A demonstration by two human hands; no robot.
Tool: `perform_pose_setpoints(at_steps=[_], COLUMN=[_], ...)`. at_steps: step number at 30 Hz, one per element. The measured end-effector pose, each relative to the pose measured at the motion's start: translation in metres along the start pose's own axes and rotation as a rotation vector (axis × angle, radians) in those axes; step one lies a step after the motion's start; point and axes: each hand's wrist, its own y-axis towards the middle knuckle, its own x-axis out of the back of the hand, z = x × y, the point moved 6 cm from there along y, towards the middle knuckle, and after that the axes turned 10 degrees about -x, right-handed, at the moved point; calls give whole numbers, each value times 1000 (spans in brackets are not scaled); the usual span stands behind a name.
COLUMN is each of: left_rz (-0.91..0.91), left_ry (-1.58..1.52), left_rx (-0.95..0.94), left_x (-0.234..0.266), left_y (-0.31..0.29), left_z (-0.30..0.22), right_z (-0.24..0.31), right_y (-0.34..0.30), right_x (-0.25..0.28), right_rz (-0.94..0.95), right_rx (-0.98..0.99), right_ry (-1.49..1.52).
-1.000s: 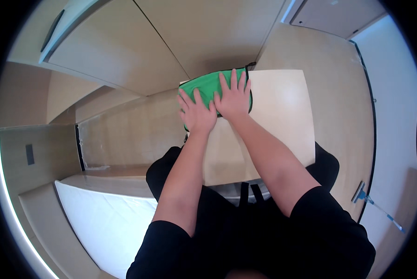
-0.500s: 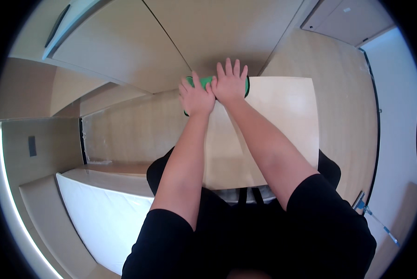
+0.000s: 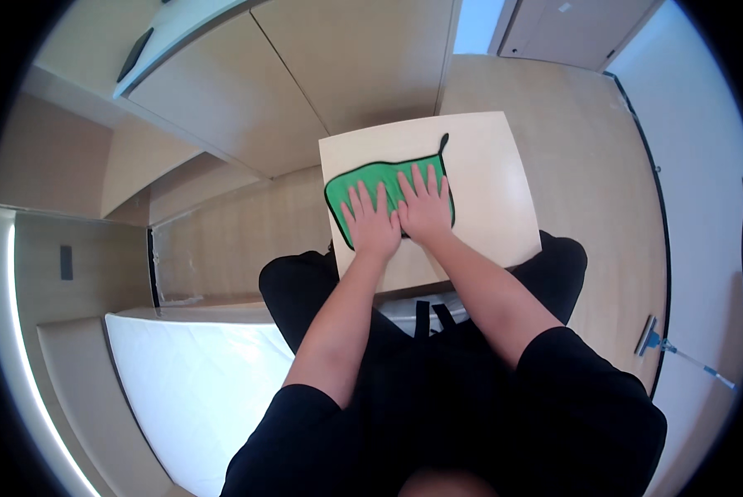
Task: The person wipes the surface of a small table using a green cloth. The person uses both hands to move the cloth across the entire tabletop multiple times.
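A green cleaning cloth [image 3: 393, 172] with black edging and a small black loop at its far right corner lies spread on the pale wooden tabletop [image 3: 491, 182]. Flat on its left part rests my left hand [image 3: 375, 225], fingers spread. Beside it my right hand [image 3: 425, 211] presses on the cloth's right part, its fingers apart too. The two thumbs nearly meet between the hands. Both palms cover the near middle of the cloth, and neither hand grips it.
Beyond the tabletop stand pale cabinet doors [image 3: 371, 66]. A white mattress [image 3: 197, 373] lies at the lower left. On the right, a squeegee with a blue and white pole [image 3: 653, 341] leans by the wall. My black-clad knees flank the table.
Both hands and the cloth have come back toward me from the table's far edge. The cloth now lies flat and largely visible. My view has shifted a little.
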Motion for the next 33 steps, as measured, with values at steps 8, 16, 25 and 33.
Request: perform_pose_setpoints(at_steps=[8,16,25,33], left_rz=[217,212,-13,-226], left_ry=[-16,173,-202,-311], left_rx=[-234,-315,-367,-266], left_x=[4,4,27,102], left_y=[-114,-137,-159,-190], left_z=[-61,-53,-48,-36], right_z=[-54,-44,-50,-84], right_y=[-129,-174,-179,-180], right_x=[19,54,49,151], right_rz=[-39,180,-65,-116], right_rx=[2,35,186,-17], right_ry=[10,14,-53,305])
